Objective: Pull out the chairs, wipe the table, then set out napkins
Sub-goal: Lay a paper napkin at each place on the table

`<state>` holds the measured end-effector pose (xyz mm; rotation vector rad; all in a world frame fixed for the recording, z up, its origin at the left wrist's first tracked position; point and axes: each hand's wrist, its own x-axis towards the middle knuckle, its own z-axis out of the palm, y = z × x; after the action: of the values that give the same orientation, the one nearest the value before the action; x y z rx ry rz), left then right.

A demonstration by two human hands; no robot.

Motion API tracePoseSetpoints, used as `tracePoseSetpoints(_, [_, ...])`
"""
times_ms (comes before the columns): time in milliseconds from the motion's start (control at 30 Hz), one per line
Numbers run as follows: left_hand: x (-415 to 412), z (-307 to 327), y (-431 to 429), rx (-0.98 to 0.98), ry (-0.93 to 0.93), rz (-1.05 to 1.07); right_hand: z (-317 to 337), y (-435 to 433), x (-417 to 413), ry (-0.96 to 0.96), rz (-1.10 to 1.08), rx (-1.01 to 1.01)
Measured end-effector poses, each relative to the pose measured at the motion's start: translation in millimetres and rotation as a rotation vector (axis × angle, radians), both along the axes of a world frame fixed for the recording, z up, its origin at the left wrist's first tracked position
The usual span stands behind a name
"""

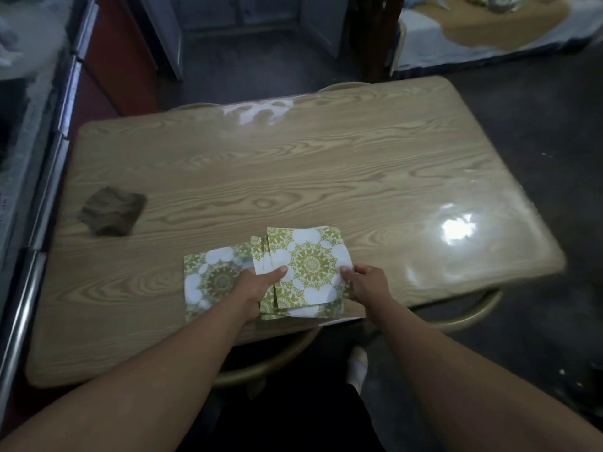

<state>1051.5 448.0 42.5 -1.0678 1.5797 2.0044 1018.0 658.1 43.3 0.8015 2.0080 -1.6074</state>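
Both my forearms reach in from the near edge; left hand (257, 285) and right hand (365, 282) pinch a small stack of green-patterned napkins (306, 265) over the desk (326, 177). One napkin (208, 285) already lies flat beside it. I should peel the top sheet alone, leaving the brown cloth (112, 211) aside.

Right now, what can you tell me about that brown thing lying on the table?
The brown cloth looks like a soft, crumpled rag, dark brown and bunched into a rough lump. It lies by itself on the wooden table, near the table's left edge. Nothing touches it but the tabletop. Both hands are off to its right, busy with the patterned napkins, so it lies unused. The picture is a bit blurry there, so finer details are hard to see.
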Motion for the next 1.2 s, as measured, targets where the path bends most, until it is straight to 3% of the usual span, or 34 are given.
tracePoseSetpoints(467, [-57.9,-10.6,163.4,-0.031,-0.047,0.028,-13.2,177.2,-69.7,-0.076,-0.019,0.014])
tracePoseSetpoints(800, [-89.4,1.0,185.9,-0.31,-0.039,0.113,-26.9,226.2,-87.8,-0.048,-0.017,0.275])
tracePoseSetpoints(1033, [-110.1,5.3,184.6,-0.444,0.045,0.165,-28.3,236.9,-91.4,-0.084,-0.041,0.315])
tracePoseSetpoints(1200, [-123.5,9.0,180.1,-0.472,0.098,0.17,-33.9,233.6,-94.2,-0.104,-0.179,0.31])
